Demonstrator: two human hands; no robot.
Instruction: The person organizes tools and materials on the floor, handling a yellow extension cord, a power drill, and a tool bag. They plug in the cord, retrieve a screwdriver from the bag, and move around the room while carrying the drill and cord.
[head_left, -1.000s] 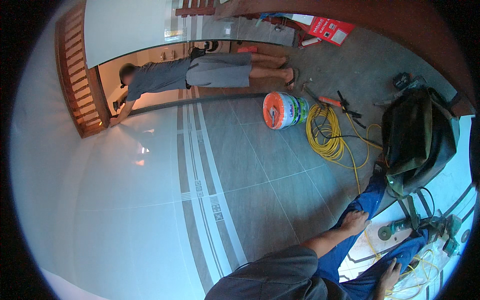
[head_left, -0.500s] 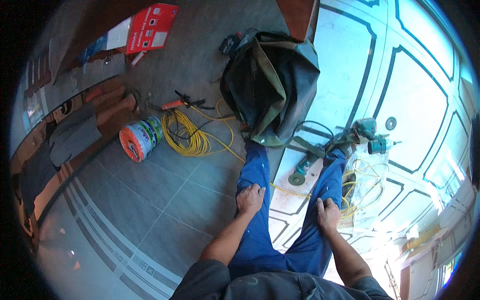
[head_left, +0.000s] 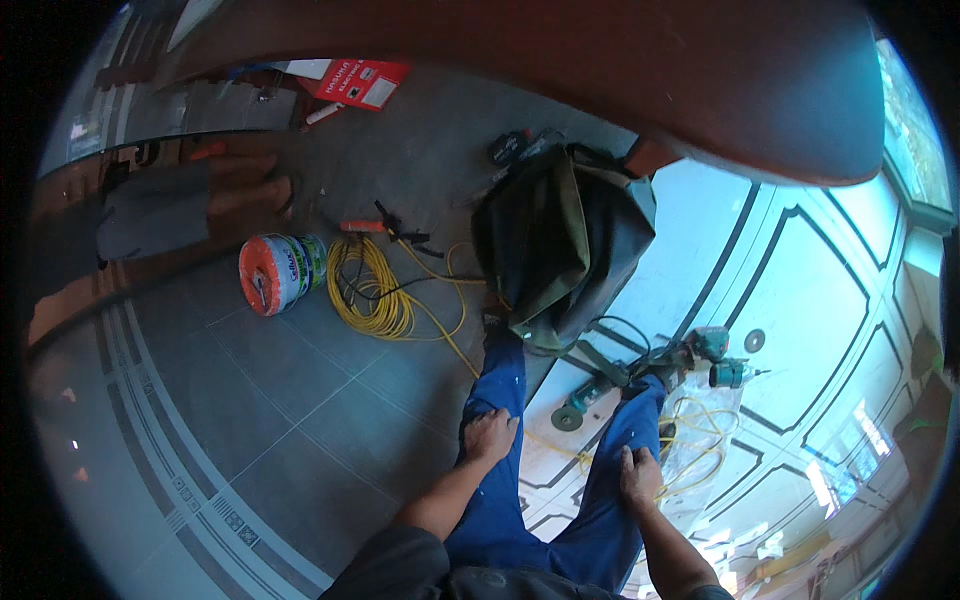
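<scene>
My left hand (head_left: 490,436) is closed on the left leg of my blue trousers (head_left: 497,390), near the knee. On the other leg, my right hand (head_left: 640,475) grips the cloth with its thumb beside the curled fingers. Both hands sit apart from the tools. Beyond my feet stands a dark green tool bag (head_left: 570,240), its sides creased. A teal angle grinder (head_left: 592,392) lies between my lower legs. Past my right foot lie a green power tool (head_left: 710,342) and a teal drill (head_left: 735,374).
Left of the bag lie a coiled yellow cable (head_left: 375,310), an orange clamp-like tool (head_left: 362,226) and an orange-lidded bucket (head_left: 300,270). A dark wooden panel (head_left: 600,70) overhangs the top. A red box (head_left: 362,82) is far left. A person in grey shorts (head_left: 160,208) shows at left.
My view has shifted, and the wooden panel now covers much of the top. Both hands keep their hold on the trouser legs; the tools have not visibly been moved.
</scene>
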